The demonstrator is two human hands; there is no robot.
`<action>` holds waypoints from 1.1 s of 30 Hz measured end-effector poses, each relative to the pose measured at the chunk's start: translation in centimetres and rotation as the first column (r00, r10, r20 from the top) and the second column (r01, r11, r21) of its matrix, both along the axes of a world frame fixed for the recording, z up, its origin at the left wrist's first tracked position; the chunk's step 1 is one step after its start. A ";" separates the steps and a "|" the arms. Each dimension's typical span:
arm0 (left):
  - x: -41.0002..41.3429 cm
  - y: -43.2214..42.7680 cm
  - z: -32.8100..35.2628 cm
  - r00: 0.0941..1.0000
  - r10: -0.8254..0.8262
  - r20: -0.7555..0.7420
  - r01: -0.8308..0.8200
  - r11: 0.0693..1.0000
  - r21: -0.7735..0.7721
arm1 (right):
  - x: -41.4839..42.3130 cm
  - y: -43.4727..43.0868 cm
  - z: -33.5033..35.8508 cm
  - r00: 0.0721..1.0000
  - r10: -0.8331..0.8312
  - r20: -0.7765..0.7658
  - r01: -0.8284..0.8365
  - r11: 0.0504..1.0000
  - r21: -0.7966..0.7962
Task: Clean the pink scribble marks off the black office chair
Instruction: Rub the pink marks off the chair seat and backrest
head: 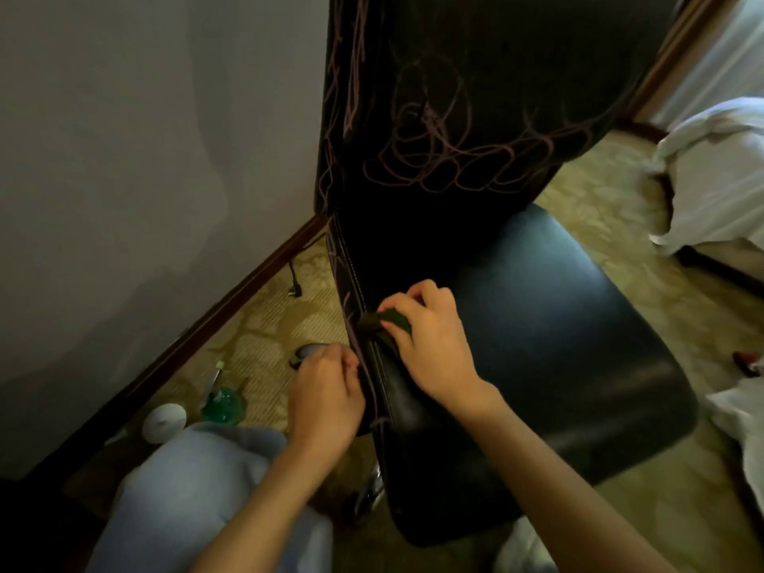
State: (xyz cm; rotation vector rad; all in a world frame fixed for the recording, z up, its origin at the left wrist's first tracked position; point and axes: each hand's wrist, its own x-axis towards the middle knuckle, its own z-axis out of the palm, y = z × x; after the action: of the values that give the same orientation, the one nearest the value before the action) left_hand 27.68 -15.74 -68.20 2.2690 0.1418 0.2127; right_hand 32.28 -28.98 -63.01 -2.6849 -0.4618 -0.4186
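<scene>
The black office chair (558, 332) stands in front of me, its backrest covered with pink scribble marks (438, 159). More pink lines run down the seat's left side edge (351, 320). My right hand (426, 341) presses a dark green scrubbing pad (388, 318) on the seat's left rim at the seam. My left hand (326, 399) grips the seat's left side just below, fingers curled against the edge.
On the patterned carpet at my left lie a green spray bottle (221, 401), a white round container (164, 421) and a chair caster (308, 353). A wall with dark baseboard (215, 324) runs left. White bedding (715, 175) sits right. My knee in blue trousers (194, 490) is below.
</scene>
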 end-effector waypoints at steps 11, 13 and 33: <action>-4.4 -3.4 0.6 0.986 -0.158 0.055 0.150 0.979 0.135 | -16.2 -4.2 -6.7 0.979 -0.202 -0.030 0.199 0.978 -0.062; -4.4 -3.7 0.7 0.990 -0.140 0.032 0.135 0.982 0.129 | -18.7 -4.9 -7.8 0.971 -0.230 -0.069 0.230 0.973 -0.013; -4.2 -4.6 -0.1 0.995 -0.094 -0.015 0.096 0.975 0.203 | -10.4 -22.5 -8.1 0.690 -0.723 -0.031 0.714 0.672 0.195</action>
State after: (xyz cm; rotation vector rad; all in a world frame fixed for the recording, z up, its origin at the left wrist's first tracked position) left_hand 23.50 -20.33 -68.30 2.4731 0.0138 0.1778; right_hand 21.84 -51.44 -71.11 -2.5557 0.6561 -0.6989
